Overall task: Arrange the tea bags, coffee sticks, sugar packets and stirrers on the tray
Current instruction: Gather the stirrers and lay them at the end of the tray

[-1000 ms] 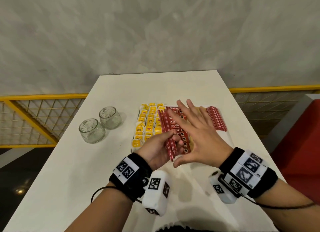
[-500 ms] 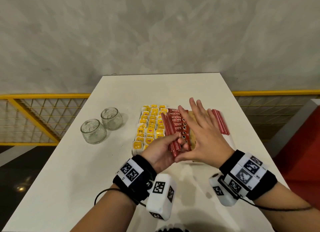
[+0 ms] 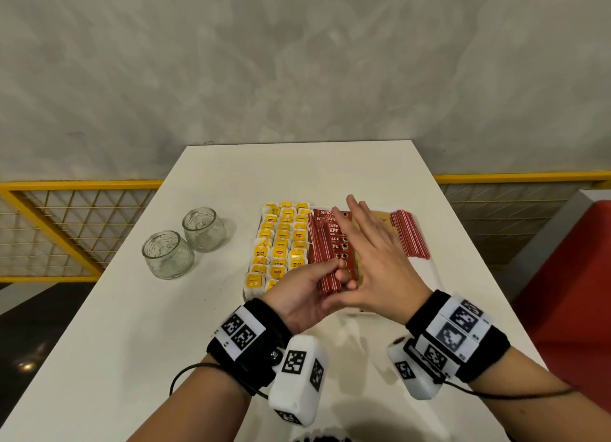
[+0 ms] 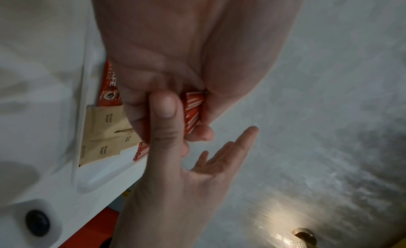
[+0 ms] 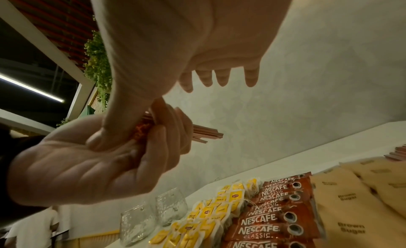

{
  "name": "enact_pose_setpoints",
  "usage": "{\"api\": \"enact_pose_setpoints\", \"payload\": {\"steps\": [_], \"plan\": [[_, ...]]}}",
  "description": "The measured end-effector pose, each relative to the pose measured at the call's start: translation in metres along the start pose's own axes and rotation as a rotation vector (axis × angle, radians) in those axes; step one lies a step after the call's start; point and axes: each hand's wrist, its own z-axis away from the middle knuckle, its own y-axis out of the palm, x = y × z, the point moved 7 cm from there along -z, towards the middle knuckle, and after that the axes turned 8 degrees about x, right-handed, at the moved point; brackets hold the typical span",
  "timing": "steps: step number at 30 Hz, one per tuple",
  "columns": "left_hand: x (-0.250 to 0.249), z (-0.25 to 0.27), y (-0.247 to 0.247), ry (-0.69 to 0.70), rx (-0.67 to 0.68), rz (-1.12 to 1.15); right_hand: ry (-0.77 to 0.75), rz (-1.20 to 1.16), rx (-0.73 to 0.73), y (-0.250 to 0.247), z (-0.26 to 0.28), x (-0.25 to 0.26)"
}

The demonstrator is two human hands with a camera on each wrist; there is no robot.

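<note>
At the centre of the head view, the left hand (image 3: 297, 296) is gripping a bundle of stirrers (image 3: 325, 263) near its lower end, fingers curled round it — likely squaring the sticks before laying them down. The right hand (image 3: 373, 266) is hovering with fingers straight and spread, its thumb pressing the bundle's end, probably tapping it even. Below them the tray (image 3: 429, 269) is already holding tea bags (image 3: 281, 240), coffee sticks (image 3: 334, 230), sugar packets (image 3: 380, 218) and more stirrers (image 3: 410, 236) at right.
</note>
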Motion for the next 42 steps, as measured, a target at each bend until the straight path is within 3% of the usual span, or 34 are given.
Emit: {"api": "enact_pose_setpoints", "payload": {"steps": [3, 5, 9, 11, 13, 17, 21, 24, 27, 30, 31, 33, 36, 38, 40, 42], "plan": [[0.002, 0.001, -0.001, -0.001, 0.015, -0.021, -0.005, 0.040, 0.013, 0.005, -0.002, -0.002], [0.004, 0.002, -0.003, -0.006, 0.041, -0.042, 0.001, -0.053, 0.039, 0.008, -0.002, -0.005], [0.012, 0.009, -0.004, -0.130, 0.183, -0.144, 0.055, -0.840, 0.026, -0.003, -0.004, -0.021], [0.019, 0.015, 0.002, -0.213, 0.301, -0.167, 0.100, -1.029, -0.064, -0.016, -0.009, -0.036], [0.021, 0.018, 0.008, -0.238, 0.390, -0.187, 0.117, -1.048, -0.073, -0.022, -0.014, -0.042], [0.020, 0.017, 0.017, -0.230, 0.471, -0.161, 0.097, -1.097, 0.067, -0.008, -0.020, -0.034], [0.019, 0.017, 0.017, -0.230, 0.480, -0.110, 0.086, -1.170, -0.079, -0.013, -0.020, -0.037], [0.024, 0.021, 0.017, -0.292, 0.490, -0.140, 0.036, -1.087, -0.004, -0.004, -0.019, -0.024], [0.025, 0.025, 0.015, -0.340, 0.465, -0.194, -0.016, -0.950, -0.079, -0.010, -0.014, -0.019], [0.015, 0.028, 0.011, -0.316, 0.344, -0.394, -0.124, -0.397, -0.119, -0.017, -0.006, -0.015], [0.008, 0.027, 0.007, -0.281, 0.269, -0.554, -0.112, -0.257, -0.107, -0.015, -0.003, -0.018], [-0.013, 0.025, 0.003, -0.157, 0.122, -1.091, -0.064, -0.198, -0.096, -0.013, 0.003, -0.026], [-0.032, 0.023, 0.015, -0.018, -0.014, -1.917, 0.066, -0.366, -0.079, -0.004, 0.008, -0.037], [-0.036, 0.020, 0.020, 0.035, -0.115, -2.178, 0.204, -0.556, -0.038, 0.011, 0.008, -0.043], [-0.039, 0.019, 0.022, 0.110, -0.140, -2.165, 0.260, -0.596, -0.045, 0.018, 0.008, -0.046], [-0.045, 0.022, 0.015, 0.282, -0.157, -1.739, 0.278, -0.486, -0.097, 0.010, 0.010, -0.048]]}}
